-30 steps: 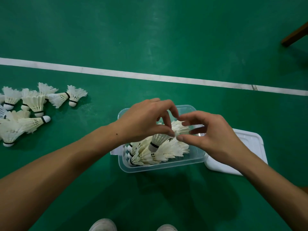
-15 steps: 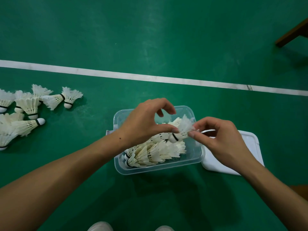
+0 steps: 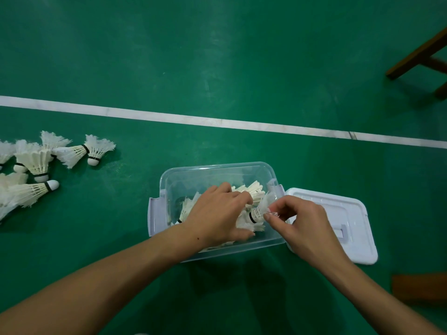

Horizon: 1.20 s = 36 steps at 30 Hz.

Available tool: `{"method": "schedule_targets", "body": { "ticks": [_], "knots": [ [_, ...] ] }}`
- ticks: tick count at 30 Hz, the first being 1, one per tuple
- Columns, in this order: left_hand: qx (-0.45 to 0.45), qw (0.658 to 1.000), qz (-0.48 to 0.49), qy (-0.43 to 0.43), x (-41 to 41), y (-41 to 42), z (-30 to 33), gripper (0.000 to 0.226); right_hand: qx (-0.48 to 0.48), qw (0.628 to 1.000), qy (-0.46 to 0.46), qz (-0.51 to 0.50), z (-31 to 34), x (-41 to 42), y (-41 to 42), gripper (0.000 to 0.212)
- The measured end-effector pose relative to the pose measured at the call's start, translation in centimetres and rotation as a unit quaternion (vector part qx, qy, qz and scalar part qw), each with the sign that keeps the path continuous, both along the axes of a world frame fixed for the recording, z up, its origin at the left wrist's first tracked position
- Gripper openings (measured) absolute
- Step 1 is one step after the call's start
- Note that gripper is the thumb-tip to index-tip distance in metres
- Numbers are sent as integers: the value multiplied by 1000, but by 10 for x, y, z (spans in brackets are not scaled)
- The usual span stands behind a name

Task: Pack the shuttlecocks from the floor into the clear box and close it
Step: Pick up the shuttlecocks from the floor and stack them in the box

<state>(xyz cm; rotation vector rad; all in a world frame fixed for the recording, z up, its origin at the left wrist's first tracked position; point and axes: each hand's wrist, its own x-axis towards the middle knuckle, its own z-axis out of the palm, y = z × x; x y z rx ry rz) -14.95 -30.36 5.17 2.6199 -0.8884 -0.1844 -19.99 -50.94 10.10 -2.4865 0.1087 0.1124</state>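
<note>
Floor (image 3: 217,56): shuttlecocks (image 3: 36,163), box (image 3: 217,169), lid (image 3: 338,213).

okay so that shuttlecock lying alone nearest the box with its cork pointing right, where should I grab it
Pinch the shuttlecock at its white cork tip, coming from its right, the box side. The cork is the firm part and points that way; the feather skirt spreads left and would likely crush.

We see a clear box (image 3: 217,170) of smooth, glossy see-through plastic; its lid (image 3: 348,213) is opaque white plastic. The shuttlecocks (image 3: 36,160) show white feathers; the floor (image 3: 217,68) looks matt green; the furniture legs (image 3: 420,56) look wooden.
</note>
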Motion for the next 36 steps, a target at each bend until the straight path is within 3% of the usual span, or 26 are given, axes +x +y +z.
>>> {"method": "schedule_targets", "body": {
  "ticks": [6,13,17,19,25,31,36],
  "knots": [
    [-6,1000,0,-26,-1,10,2,67,127,983,127,-29,-11,12,10,15],
    [25,1000,-5,-18,2,-4,-3,62,13,985,166,-44,-16,27,23,18],
    [39,999,-9,-29,3,-11,-3,59,-173,977,125,9,-1,22,26,17],
    [37,999,-8,-30,3,-10,-4,61,-202,976,79,20,7,19,20,22],
    [-30,999,26,10,-3,-2,11,71,-190,981,27,23,16,16,6,21],
    [-144,978,144,41,-8,39,64,49,-126,990,-29,64,49,24,35,15],
    [-185,956,226,3,-19,116,89,39,-104,980,-35,164,79,44,98,12]
  ]
}}
